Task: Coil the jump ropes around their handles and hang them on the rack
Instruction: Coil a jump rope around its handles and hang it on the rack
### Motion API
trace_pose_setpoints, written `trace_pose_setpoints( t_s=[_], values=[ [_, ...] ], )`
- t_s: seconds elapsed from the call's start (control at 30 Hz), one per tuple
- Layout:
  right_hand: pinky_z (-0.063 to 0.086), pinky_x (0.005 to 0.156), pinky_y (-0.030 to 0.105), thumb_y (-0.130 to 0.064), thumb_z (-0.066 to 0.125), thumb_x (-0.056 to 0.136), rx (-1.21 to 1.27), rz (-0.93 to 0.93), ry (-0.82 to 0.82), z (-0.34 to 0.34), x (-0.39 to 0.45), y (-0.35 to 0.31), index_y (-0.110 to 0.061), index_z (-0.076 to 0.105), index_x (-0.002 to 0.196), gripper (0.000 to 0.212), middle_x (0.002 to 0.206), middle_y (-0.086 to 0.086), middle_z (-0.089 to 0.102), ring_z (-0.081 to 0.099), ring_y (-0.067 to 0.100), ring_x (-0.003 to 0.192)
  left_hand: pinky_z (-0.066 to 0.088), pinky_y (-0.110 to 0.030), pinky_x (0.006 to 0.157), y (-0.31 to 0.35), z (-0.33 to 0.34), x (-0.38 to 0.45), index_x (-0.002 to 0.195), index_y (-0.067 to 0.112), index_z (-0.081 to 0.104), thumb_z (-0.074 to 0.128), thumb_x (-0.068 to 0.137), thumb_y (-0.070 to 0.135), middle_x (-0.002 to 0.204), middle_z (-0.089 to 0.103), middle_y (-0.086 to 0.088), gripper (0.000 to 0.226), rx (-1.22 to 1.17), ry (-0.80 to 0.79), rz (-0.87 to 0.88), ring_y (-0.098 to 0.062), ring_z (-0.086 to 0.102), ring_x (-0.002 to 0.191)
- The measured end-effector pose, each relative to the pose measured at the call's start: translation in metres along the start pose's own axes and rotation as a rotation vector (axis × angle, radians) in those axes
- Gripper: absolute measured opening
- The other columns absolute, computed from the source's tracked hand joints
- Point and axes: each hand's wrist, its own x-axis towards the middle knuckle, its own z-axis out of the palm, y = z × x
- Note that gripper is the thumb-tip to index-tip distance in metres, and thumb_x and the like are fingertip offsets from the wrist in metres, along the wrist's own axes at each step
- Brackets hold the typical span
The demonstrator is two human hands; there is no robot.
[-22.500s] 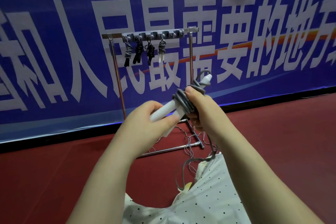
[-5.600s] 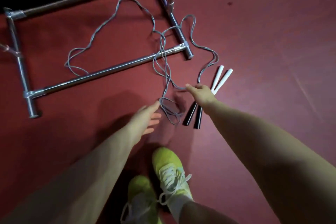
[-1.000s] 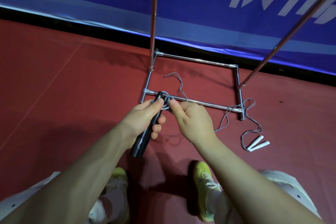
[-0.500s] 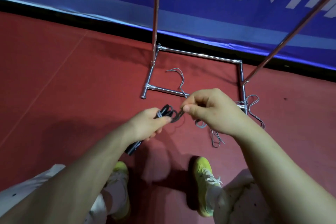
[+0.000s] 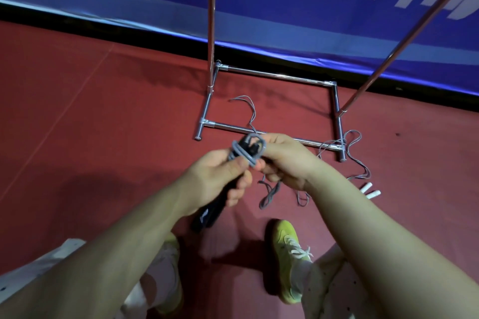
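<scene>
Left hand (image 5: 220,176) grips the black handles (image 5: 207,213); right hand (image 5: 285,160) pinches grey rope (image 5: 248,149) looped round their top. White handles (image 5: 369,190) lie on the red floor (image 5: 90,137) beside the rack base (image 5: 272,76)

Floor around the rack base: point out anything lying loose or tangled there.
A grey rope with white handles sprawls on the floor, its cord draped over the rack base at the near right corner, so it could snag. The left hand holds the black handles; the right hand winds their cord.
</scene>
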Motion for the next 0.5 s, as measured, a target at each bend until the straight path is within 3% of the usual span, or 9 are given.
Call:
trace_pose_setpoints(
  t_s=[0.07,0.13,0.2,0.33,0.5],
  values=[
    [0.013,0.037,0.014,-0.037,0.044,0.098,0.009,0.020,0.062,0.007,0.003,0.001,-0.014,0.058,0.066,0.042,0.045,-0.006,0.044,0.021,0.004,0.036,0.034,-0.020,0.039,0.002,-0.009,0.001,0.085,0.008,0.056,0.064,0.083,0.035,0.054,0.047,0.004,0.028,-0.044,0.137,-0.017,-0.008,0.038,0.040],
    [0.017,0.038,0.016,-0.041,0.029,0.102,0.011,0.010,0.123,0.010,0.004,-0.001,-0.009,0.060,0.077,0.051,0.051,-0.003,0.047,0.024,0.006,0.038,0.033,-0.019,0.038,0.004,-0.015,0.004,0.086,0.008,0.054,0.053,0.088,0.030,0.052,0.047,0.004,0.022,0.004,0.284,-0.042,-0.007,0.037,0.039],
    [0.021,0.041,0.019,-0.045,0.030,0.101,-0.105,-0.016,0.142,0.012,0.003,-0.003,-0.003,0.060,0.085,0.054,0.058,0.003,0.045,0.028,0.008,0.042,0.032,-0.019,0.037,0.005,-0.020,0.006,0.087,0.012,0.051,0.045,0.096,0.023,0.054,0.047,0.003,0.015,0.032,0.394,-0.050,-0.008,0.037,0.039],
    [0.026,0.043,0.018,-0.047,0.037,0.096,-0.347,-0.092,0.178,0.018,0.002,0.005,0.002,0.057,0.075,0.058,0.055,0.002,0.043,0.031,0.003,0.039,0.031,-0.020,0.040,0.002,-0.024,0.011,0.096,0.024,0.049,0.044,0.098,0.020,0.057,0.046,0.002,0.007,0.138,0.457,-0.053,-0.009,0.038,0.041],
    [0.026,0.047,0.025,-0.056,0.039,0.095,-0.434,0.035,0.234,0.018,0.002,0.008,-0.007,0.061,0.069,0.060,0.045,-0.007,0.040,0.030,0.007,0.038,0.034,-0.024,0.045,-0.012,-0.027,0.016,0.115,0.022,0.048,0.059,0.091,0.021,0.063,0.052,0.000,0.027,0.561,0.445,-0.116,-0.012,0.042,0.045]
  ],
)
